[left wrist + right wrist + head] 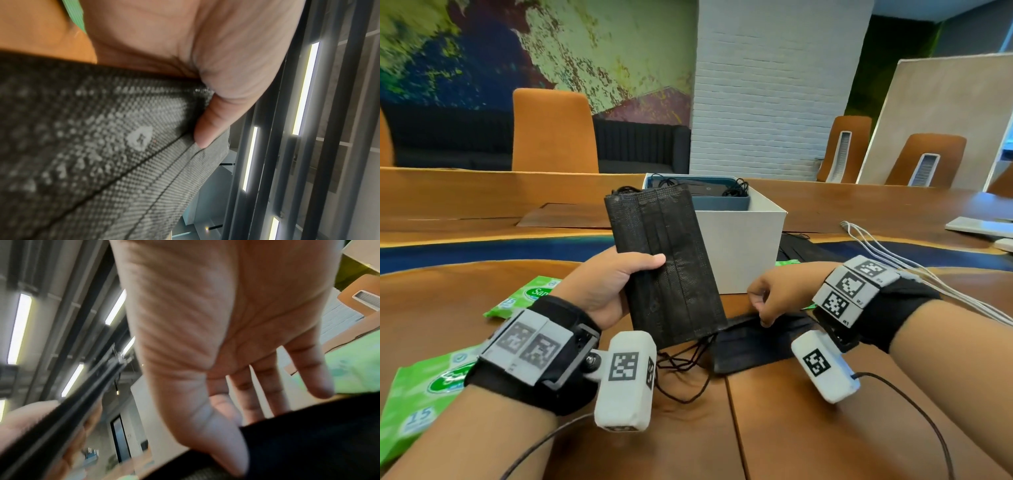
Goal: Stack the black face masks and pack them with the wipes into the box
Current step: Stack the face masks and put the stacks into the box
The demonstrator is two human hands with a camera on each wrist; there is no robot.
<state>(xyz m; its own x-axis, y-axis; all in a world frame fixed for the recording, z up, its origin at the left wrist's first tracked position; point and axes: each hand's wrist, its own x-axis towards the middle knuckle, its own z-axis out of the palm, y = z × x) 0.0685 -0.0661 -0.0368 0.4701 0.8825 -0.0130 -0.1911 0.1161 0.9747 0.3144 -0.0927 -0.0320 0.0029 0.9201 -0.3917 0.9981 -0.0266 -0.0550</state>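
My left hand grips a stack of black face masks and holds it upright above the table, thumb across the front; its ear loops dangle below. In the left wrist view my thumb presses on the woven mask fabric. My right hand reaches down to another black mask lying flat on the table. There the thumb and fingers pinch that mask's edge. Just behind stands the white box, open, with a blue inner tray that holds more black masks.
Green wipes packs lie at the left, the near left and behind my right hand beside the box. More black masks lie to the right of the box. White cables cross the table at right. Orange chairs stand beyond.
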